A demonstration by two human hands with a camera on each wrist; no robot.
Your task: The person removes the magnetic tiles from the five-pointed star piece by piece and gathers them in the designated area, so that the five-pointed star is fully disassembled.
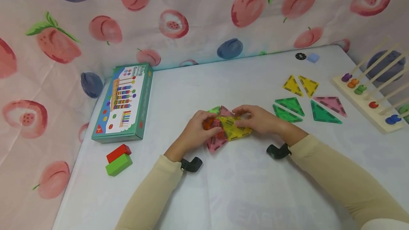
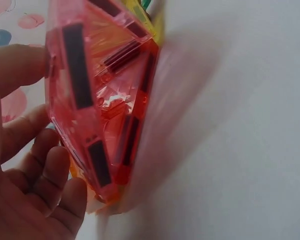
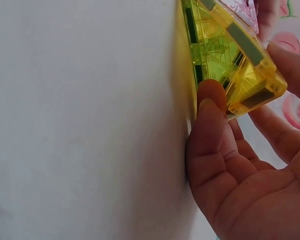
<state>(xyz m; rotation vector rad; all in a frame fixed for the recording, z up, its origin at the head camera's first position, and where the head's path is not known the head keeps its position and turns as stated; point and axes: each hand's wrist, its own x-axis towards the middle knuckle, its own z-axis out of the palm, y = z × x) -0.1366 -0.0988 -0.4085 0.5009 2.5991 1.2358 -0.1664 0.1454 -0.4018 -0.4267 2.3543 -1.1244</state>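
Note:
Translucent magnetic tiles stand joined in a small raised shape at the middle of the table. Its near left side is a pink triangular tile (image 1: 216, 144), its near right side a yellow tile (image 1: 235, 129). My left hand (image 1: 196, 132) holds the left side, fingers bent round behind the pink and orange tiles. In the left wrist view a red tile (image 2: 135, 120) shows beneath the pink one. My right hand (image 1: 260, 118) grips the right end of the yellow tile (image 3: 247, 55), thumb low at its corner, fingers on the far side. The shape's far side is partly hidden.
Loose yellow (image 1: 292, 86), green (image 1: 289, 105) and pink tiles (image 1: 332, 105) lie to the right. Beyond them stands a wooden peg rack (image 1: 367, 104) with coloured beads. At left are a game box (image 1: 123, 102), a red block (image 1: 119, 153) and a green block (image 1: 119, 165).

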